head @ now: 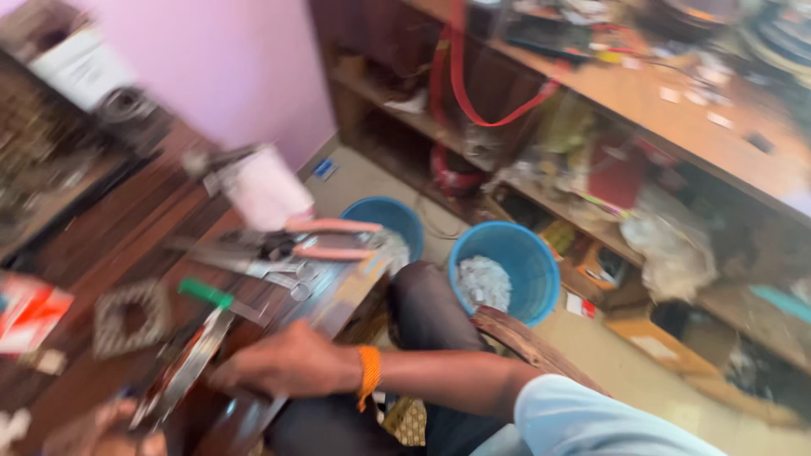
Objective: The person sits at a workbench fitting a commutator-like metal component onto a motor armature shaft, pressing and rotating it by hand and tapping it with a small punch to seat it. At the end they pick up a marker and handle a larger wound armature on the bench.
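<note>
Right now the right hand [291, 365] is reaching across the body into the lower centre-left of the frame, orange wristband [369, 377] on the wrist, and it's landing on the near edge of the wooden workbench [127, 228]; fingers are lying fairly flat and together over a long metal strip [190, 367] and a shiny piece below it; motion blur is smearing the fingertips, so I can't tell whether they're closing on anything or just pressing down; judging from the pose, this is looking like the reach-and-pick stage, nothing lifted yet; the next move is calling for a clean pinch on one thin flat part among several lying close, without dragging the neighbours off the edge. Left hand [106, 431] is barely showing at the bottom left corner, too blurred to read its state.

Just above the right hand, a green-handled tool [205, 293] is lying on the bench; further up, centre-left, pliers with pinkish grips [334, 239] are sitting on a pile of metal tools; a white cloth-like lump [266, 190] is above those. Right of centre, two blue buckets [505, 268] are standing on the floor beside the person's dark-trousered knee [427, 308]; cluttered wooden shelves [642, 110] are filling the upper right.
</note>
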Demonstrator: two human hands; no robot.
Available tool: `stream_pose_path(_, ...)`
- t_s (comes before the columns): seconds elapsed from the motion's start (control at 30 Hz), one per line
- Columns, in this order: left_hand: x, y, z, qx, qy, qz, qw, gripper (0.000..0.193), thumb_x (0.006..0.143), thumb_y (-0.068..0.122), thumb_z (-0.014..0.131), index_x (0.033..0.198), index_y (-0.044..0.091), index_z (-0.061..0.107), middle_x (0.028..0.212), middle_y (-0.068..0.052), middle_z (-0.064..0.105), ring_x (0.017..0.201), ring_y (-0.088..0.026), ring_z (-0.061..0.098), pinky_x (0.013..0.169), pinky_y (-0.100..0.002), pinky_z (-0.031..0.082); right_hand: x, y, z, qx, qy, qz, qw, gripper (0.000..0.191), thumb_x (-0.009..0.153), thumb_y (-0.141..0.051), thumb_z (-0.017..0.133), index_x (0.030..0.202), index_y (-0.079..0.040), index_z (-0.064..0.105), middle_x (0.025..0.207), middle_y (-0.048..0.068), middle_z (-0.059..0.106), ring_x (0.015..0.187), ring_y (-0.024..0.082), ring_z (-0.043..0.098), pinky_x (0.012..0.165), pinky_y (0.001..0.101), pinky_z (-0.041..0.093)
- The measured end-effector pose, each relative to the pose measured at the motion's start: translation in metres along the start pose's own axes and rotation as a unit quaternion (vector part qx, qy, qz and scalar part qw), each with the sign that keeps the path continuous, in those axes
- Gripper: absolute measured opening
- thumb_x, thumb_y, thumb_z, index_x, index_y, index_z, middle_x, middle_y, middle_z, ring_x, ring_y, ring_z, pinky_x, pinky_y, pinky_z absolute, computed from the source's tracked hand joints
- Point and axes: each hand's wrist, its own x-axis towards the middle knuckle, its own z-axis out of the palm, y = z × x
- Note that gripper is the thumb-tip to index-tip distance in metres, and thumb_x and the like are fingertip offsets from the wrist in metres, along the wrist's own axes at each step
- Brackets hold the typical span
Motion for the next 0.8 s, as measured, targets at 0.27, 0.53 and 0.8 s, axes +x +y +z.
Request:
stream_pose_path(0.27, -0.071, 0.054, 0.023, -0.054, 0.323, 0.099, 0.94, 0.032, 0.095, 0.028, 0.072, 0.109, 0.0, 0.073, 0.104, -0.01, 0.073, 0.093, -0.022, 0.064, 0.09, -0.035, 0.049, 0.017, 0.005, -0.003, -0.12, 0.019, -0.004, 0.993, 0.043, 0.081, 0.011, 0.06, 0.118, -0.005, 0.076, 0.081, 0.011, 0.07, 0.071, 0.022, 0.068, 0.069, 0.0324, 0.055)
stream_pose_path(0.53, -0.057, 0.104, -0.004, -0.041, 0.29, 0.104, 0.951, 0.035, 0.096, 0.035, 0.069, 0.123, 0.013, 0.073, 0.12, -0.01, 0.059, 0.111, -0.023, 0.054, 0.101, -0.037, 0.047, 0.016, -0.008, 0.003, -0.144, 0.075, -0.02, 0.986, 0.038, 0.091, 0.014, 0.062, 0.118, -0.007, 0.078, 0.087, 0.013, 0.07, 0.077, 0.021, 0.069, 0.074, 0.0316, 0.053)
stream_pose_path(0.8, -0.055, 0.108, 0.002, 0.076, 0.252, 0.089, 0.961, 0.042, 0.092, 0.029, 0.079, 0.127, 0.01, 0.069, 0.124, -0.007, 0.066, 0.118, -0.028, 0.057, 0.107, -0.041, 0.045, 0.019, -0.02, 0.002, -0.168, 0.07, -0.006, 0.983, 0.038, 0.091, 0.014, 0.067, 0.117, -0.01, 0.08, 0.076, 0.014, 0.061, 0.067, 0.024, 0.062, 0.067, 0.0323, 0.048)
